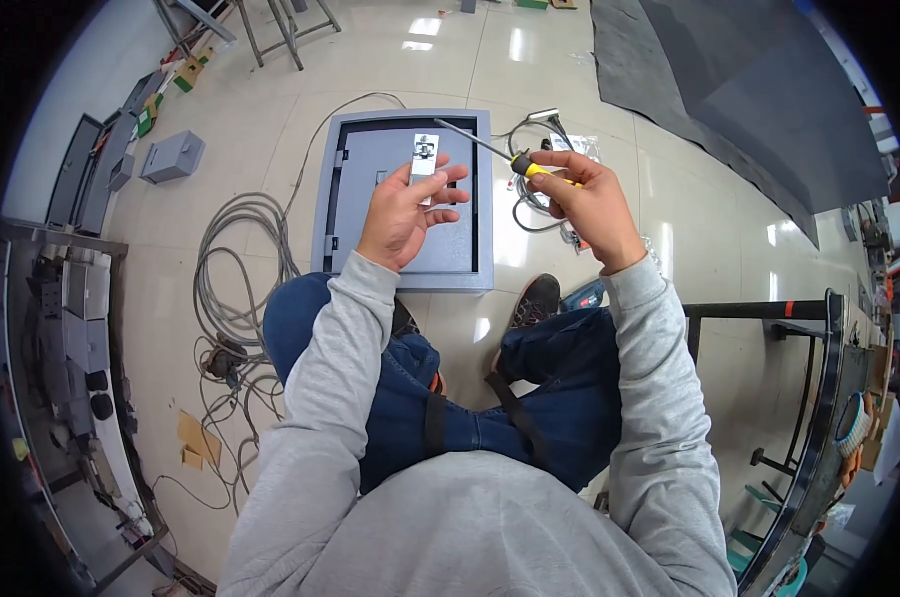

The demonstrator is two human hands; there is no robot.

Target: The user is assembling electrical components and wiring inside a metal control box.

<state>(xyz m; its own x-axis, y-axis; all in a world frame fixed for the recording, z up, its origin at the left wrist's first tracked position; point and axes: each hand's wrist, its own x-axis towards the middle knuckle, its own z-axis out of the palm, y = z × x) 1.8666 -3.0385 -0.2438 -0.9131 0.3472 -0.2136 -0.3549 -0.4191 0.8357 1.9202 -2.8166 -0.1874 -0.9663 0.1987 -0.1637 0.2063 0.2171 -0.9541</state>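
The left hand's (392, 219) thumb and index finger are clamped on a small silvery metal piece (425, 147), its lower part covered by them and its dark fittings too fine to make out, while the other fingers stand loosely apart; the right hand's (591, 199) fingers are closed round a yellow-and-black screwdriver (521, 164), hiding much of its handle. Both are held above a grey cabinet (484, 234) on the floor (514, 261), partly covered by the left hand, and beyond, a teal tool (587, 296) is half hidden behind the right trouser leg (564, 363).
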